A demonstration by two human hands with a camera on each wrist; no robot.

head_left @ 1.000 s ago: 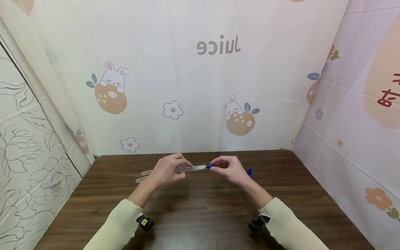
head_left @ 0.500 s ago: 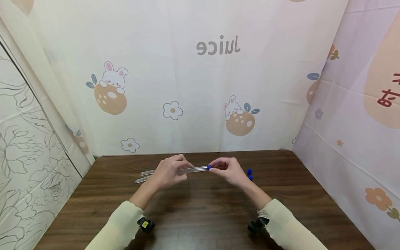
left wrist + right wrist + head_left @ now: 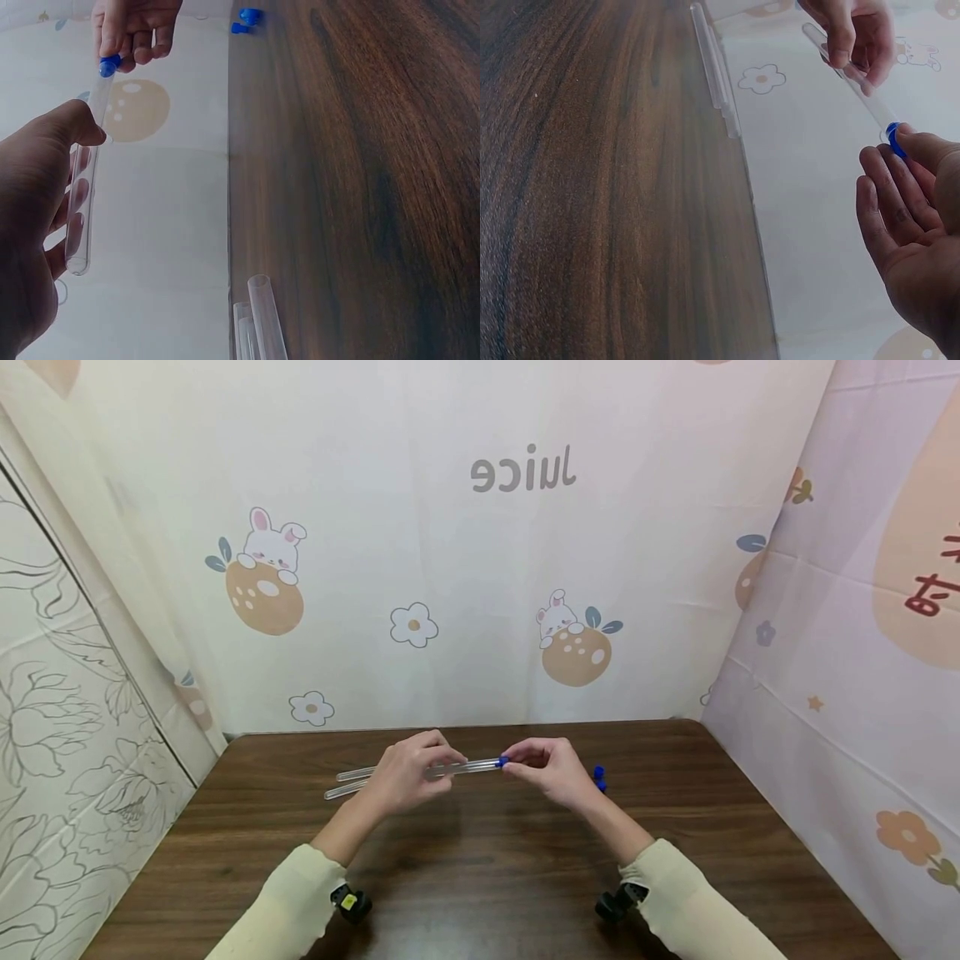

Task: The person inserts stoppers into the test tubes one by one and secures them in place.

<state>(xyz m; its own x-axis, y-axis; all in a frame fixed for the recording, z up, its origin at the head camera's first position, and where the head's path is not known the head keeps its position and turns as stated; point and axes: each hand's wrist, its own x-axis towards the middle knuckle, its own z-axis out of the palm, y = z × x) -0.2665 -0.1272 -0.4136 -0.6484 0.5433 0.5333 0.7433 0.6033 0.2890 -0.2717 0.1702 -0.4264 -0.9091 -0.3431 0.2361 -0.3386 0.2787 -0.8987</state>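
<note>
My left hand [image 3: 412,772] grips a clear test tube [image 3: 476,766] around its middle, holding it above the table with its closed end to the left. At the tube's right end a blue stopper [image 3: 502,762] sits at the mouth. Thumb and fingers of my right hand [image 3: 551,768] pinch that stopper. The right wrist view shows the stopper [image 3: 895,140] meeting the tube under my thumb, its far side hidden. In the left wrist view the held tube [image 3: 81,202] looks empty, with my fingers seen through it.
Several more clear tubes [image 3: 266,315] lie on the dark wooden table [image 3: 480,877], partly behind my left hand in the head view. Two blue stoppers [image 3: 599,773] lie right of my right hand. A printed curtain [image 3: 480,552] stands at the table's back edge.
The tube's mouth and the blue stopper have come together, so the stopper now sits further onto the tube. My left hand has shifted slightly right; the right hand has barely moved.
</note>
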